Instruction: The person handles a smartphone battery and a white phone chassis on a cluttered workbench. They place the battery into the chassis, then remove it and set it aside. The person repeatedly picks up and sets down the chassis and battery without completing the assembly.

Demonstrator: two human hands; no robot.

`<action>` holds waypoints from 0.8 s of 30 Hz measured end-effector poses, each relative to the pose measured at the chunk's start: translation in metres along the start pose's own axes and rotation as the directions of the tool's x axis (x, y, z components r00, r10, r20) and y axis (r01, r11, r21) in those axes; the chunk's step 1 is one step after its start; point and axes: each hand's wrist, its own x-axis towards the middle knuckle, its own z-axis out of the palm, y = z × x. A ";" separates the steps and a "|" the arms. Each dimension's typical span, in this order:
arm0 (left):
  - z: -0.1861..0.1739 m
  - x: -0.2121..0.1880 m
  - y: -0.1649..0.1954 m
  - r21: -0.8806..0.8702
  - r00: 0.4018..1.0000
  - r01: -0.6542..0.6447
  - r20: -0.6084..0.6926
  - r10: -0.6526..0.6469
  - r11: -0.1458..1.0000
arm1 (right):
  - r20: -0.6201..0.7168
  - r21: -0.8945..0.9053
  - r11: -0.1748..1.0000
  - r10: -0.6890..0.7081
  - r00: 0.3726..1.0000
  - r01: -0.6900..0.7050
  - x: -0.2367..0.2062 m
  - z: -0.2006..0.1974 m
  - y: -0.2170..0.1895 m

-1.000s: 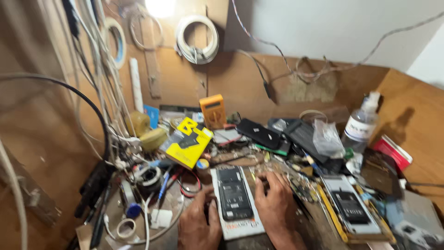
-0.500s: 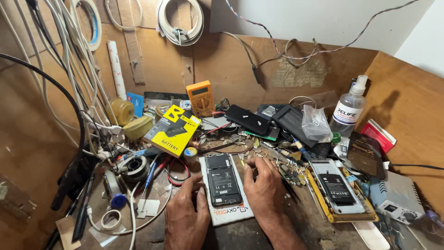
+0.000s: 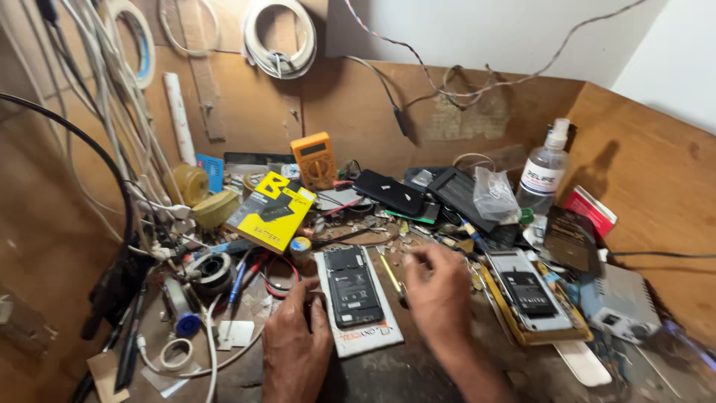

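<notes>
An opened phone [image 3: 347, 286] with its back off and a black battery showing lies on a flat white box [image 3: 367, 340] at the front of the bench. My left hand [image 3: 295, 339] rests at the box's left edge, with bent fingertips touching the phone's side. My right hand [image 3: 440, 292] hovers just right of the phone, its fingers curled and blurred. I cannot tell whether they pinch anything. A thin yellow-handled tool [image 3: 389, 273] lies between the phone and my right hand.
A second opened phone [image 3: 528, 292] sits on a yellow tray at the right, beside a grey box [image 3: 619, 307]. Behind are a yellow multimeter [image 3: 313, 160], a yellow-black carton [image 3: 270, 212] and a spray bottle [image 3: 544, 173]. Cables [image 3: 112, 149], a solder reel [image 3: 212, 272] and a tape roll [image 3: 176, 355] crowd the left.
My right hand has come off the phone's right edge and moved a little to the right. The view has tilted down and closer to the bench. My left hand stays at the box's left edge.
</notes>
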 end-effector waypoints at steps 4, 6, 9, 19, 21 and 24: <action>0.002 0.001 -0.002 -0.035 1.000 -0.020 -0.005 0.020 0.999 | -0.016 -0.110 0.974 0.198 0.980 -0.198 0.017 -0.064 0.038; 0.003 0.000 -0.002 -0.013 1.000 0.017 0.009 -0.017 1.000 | 0.008 -0.208 0.943 0.267 0.964 -0.260 0.028 -0.099 0.059; 0.003 -0.001 -0.002 -0.022 0.999 -0.024 -0.022 0.023 0.999 | 0.071 -0.532 0.739 0.524 0.849 -0.412 0.031 -0.128 0.081; 0.004 -0.005 -0.006 -0.036 0.999 -0.024 -0.026 0.024 0.999 | 0.179 -0.750 0.584 0.632 0.754 -0.311 0.023 -0.118 0.118; 0.005 -0.005 -0.007 -0.051 0.999 -0.043 -0.036 0.041 0.998 | 0.182 -0.763 0.563 0.658 0.731 -0.317 0.023 -0.117 0.125; 0.006 -0.006 -0.008 -0.015 0.991 -0.101 -0.091 0.100 0.995 | 0.233 -0.818 0.541 0.622 0.748 -0.195 0.023 -0.117 0.133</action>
